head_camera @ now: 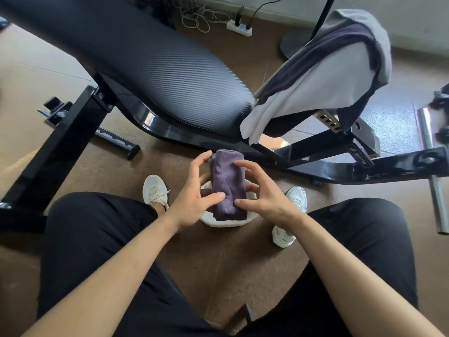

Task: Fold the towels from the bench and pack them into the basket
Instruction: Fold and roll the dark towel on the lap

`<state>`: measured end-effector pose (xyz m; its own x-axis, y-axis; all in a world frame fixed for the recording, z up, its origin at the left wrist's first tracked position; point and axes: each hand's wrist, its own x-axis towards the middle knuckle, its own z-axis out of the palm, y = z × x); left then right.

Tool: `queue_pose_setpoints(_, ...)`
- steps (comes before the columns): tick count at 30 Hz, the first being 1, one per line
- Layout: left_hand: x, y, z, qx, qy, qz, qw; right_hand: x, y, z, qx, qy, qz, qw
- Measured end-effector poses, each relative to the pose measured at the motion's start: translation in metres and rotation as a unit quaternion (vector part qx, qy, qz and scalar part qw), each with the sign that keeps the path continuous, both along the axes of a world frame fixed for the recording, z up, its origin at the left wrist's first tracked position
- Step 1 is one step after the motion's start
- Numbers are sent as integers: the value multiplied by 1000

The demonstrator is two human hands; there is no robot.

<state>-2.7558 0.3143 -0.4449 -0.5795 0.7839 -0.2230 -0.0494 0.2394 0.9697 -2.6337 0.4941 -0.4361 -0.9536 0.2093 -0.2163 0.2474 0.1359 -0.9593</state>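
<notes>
A folded purple towel stands on end in the small white basket on the floor between my feet. My left hand holds its left side, thumb pressed on the front and fingers curled over the top edge. My right hand touches its right side with curved fingers, thumb near the lower part. A grey towel and a dark one hang over the raised end of the black padded bench.
The bench frame crosses the floor just beyond the basket. A metal bar lies at the right. A power strip with cables sits by the far wall. My white shoes flank the basket.
</notes>
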Motion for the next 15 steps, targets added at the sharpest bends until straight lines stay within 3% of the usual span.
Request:
queue_pose_setpoints(5, 0, 0, -1, -14, 57, -67, 996, -1, 2, -4, -5, -23, -9, 1000)
queue_pose_setpoints(15, -12, 1, -30, -74, 7, -57, 996, -4, 4, -31, -39, -95, 0, 995)
